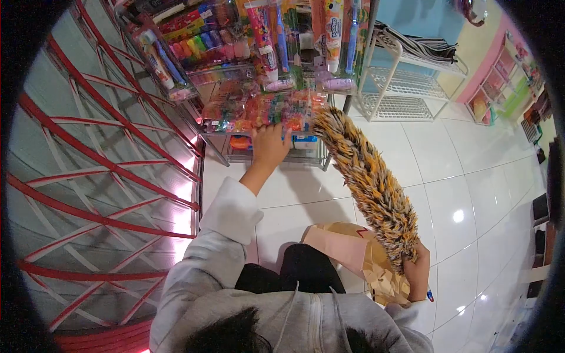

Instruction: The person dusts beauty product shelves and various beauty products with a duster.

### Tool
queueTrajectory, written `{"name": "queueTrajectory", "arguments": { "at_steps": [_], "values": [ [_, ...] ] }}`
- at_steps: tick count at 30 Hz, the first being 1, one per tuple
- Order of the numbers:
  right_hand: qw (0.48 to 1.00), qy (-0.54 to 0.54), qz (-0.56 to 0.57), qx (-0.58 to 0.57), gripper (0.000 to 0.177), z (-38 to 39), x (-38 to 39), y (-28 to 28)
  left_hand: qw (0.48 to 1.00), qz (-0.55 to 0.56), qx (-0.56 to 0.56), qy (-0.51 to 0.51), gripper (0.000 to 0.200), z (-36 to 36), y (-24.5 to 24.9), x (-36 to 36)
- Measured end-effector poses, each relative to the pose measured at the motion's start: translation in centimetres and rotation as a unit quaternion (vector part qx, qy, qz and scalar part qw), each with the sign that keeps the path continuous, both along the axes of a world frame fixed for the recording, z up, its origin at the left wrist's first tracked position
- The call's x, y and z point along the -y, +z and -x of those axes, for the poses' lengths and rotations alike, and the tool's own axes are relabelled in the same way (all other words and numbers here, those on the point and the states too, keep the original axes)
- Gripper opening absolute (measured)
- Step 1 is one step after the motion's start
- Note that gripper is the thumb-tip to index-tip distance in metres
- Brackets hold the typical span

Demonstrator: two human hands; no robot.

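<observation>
My left hand (271,145) reaches to the front edge of a low shelf and rests at clear packets of colourful items (235,109); its fingertips are partly lost among the packets, and whether it grips one is unclear. In my right hand (416,269) is the lower end of a fluffy brown, yellow and grey duster (374,182). The duster slants up and left, its tip beside the right end of the packets. Just left of my right hand stands a brown paper bag (344,247) on the floor.
Toothbrush and toothpaste packs (268,47) hang above the packets. A red and white lattice gate (106,170) runs along the left. At the upper right stands a white wire rack (400,82) with striped items on top. White floor tiles (459,176) spread to the right.
</observation>
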State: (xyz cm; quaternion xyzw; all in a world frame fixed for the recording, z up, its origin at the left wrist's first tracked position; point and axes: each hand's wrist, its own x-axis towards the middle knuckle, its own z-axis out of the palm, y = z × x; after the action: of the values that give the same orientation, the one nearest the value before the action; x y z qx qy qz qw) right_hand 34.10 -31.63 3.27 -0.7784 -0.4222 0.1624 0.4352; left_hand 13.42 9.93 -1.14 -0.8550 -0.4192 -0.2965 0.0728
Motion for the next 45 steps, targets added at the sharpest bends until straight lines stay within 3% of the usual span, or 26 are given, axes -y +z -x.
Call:
{"name": "queueTrajectory", "arguments": {
  "at_steps": [4,10,13,19,22,24,25,28,32,33,36,39,42,45],
  "values": [
    [0.999,0.016,0.018,0.032,0.037,-1.0,0.1,-1.0,0.997,0.076,-0.001,-0.002,0.019,-2.0,0.8,1.0],
    [0.998,0.005,0.025,0.049,0.04,-1.0,-0.6,-0.9,0.997,-0.071,-0.004,-0.037,0.022,-2.2,0.4,0.4],
    [0.999,-0.009,0.003,0.043,0.04,-0.4,-1.0,-0.9,0.989,-0.078,-0.005,-0.126,0.023,-1.1,0.3,-1.2],
    [0.998,0.0,0.012,0.06,0.041,-0.2,-2.2,-0.2,0.988,0.121,-0.071,-0.066,0.03,-2.4,2.4,0.1],
    [0.993,-0.024,-0.006,0.116,0.044,2.7,-5.4,-0.4,0.978,0.18,-0.026,-0.097,0.034,-0.8,1.8,-0.1],
    [0.988,-0.029,-0.05,0.141,0.046,4.0,-8.4,-0.9,0.991,0.005,0.009,-0.13,0.038,1.1,0.5,0.0],
    [0.982,-0.04,0.005,0.186,0.046,5.1,-10.3,0.0,0.986,-0.086,0.028,-0.143,0.041,2.1,-0.2,0.0],
    [0.942,-0.054,0.128,0.305,0.046,8.4,-15.9,1.4,0.997,0.004,-0.002,-0.074,0.049,5.0,-2.2,-0.9],
    [0.915,0.037,0.172,0.363,0.051,12.3,-20.7,2.1,0.99,-0.078,0.12,-0.015,0.051,9.1,-3.3,-1.4],
    [0.916,0.041,0.168,0.362,0.045,13.5,-21.3,2.7,0.984,-0.084,0.155,0.0,0.053,10.0,-3.5,-1.7],
    [0.916,0.035,0.183,0.355,0.045,12.4,-21.8,2.9,0.955,-0.102,0.265,0.09,0.066,13.2,-3.7,-3.7],
    [0.917,-0.059,0.175,0.355,0.037,10.2,-22.5,3.8,0.892,-0.028,0.438,0.113,0.077,15.8,-4.7,-7.3],
    [0.899,-0.07,0.18,0.392,0.03,9.7,-23.9,2.7,0.883,0.129,0.446,0.068,0.076,16.6,-7.9,-9.5],
    [0.889,-0.03,0.185,0.417,0.028,12.3,-25.5,2.2,0.9,0.116,0.415,0.069,0.078,17.6,-9.3,-10.5]
  ]
}}
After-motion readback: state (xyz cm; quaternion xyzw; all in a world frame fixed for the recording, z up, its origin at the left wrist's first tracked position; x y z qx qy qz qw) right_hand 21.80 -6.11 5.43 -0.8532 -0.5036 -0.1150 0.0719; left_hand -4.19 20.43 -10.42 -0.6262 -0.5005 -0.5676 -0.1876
